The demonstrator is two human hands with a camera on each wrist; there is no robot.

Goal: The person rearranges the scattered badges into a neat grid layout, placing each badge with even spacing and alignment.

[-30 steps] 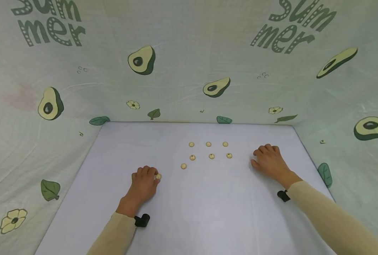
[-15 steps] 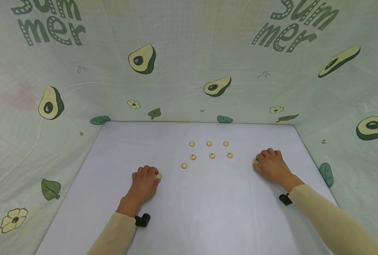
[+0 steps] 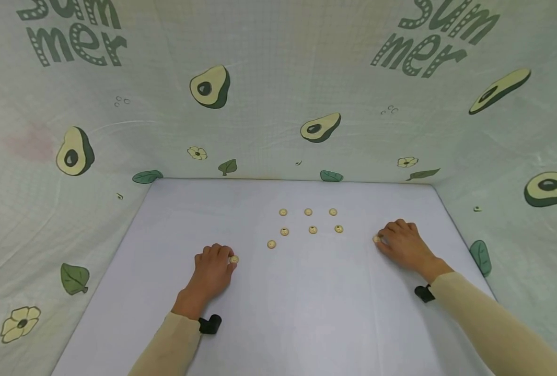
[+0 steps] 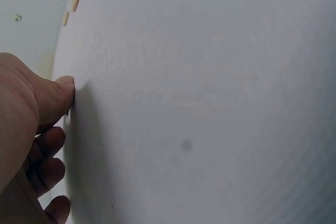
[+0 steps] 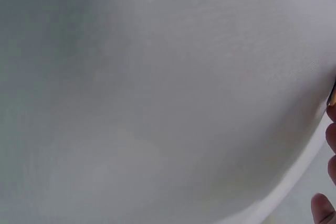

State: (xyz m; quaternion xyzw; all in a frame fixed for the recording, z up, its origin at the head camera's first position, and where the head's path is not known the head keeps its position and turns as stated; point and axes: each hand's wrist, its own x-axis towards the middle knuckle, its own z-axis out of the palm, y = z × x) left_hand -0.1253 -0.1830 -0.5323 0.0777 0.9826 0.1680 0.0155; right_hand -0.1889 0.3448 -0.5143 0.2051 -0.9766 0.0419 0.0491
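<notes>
In the head view, my left hand (image 3: 214, 272) pinches a small round tan disc (image 3: 233, 259) between thumb and index finger, low over the white tabletop. My right hand (image 3: 404, 245) holds a similar disc (image 3: 376, 238) at its fingertips, on the right side. Between the hands lie several more discs, with a front one (image 3: 271, 244) nearest my left hand and another (image 3: 338, 228) nearest my right. Dark marks show on their faces, too small to read. The left wrist view shows my thumb (image 4: 64, 93) pressed down, its disc hidden; only a sliver of disc (image 5: 333, 97) shows in the right wrist view.
The white tabletop (image 3: 278, 313) runs back to a cloth wall (image 3: 259, 156) printed with avocados, leaves and lettering. Similar cloth hangs on both sides. The loose discs lie in two rows, plus the single one in front.
My right hand has come slightly nearer, and a disc now shows at its fingertips where none was visible a second ago. My left hand and the loose discs have stayed put.
</notes>
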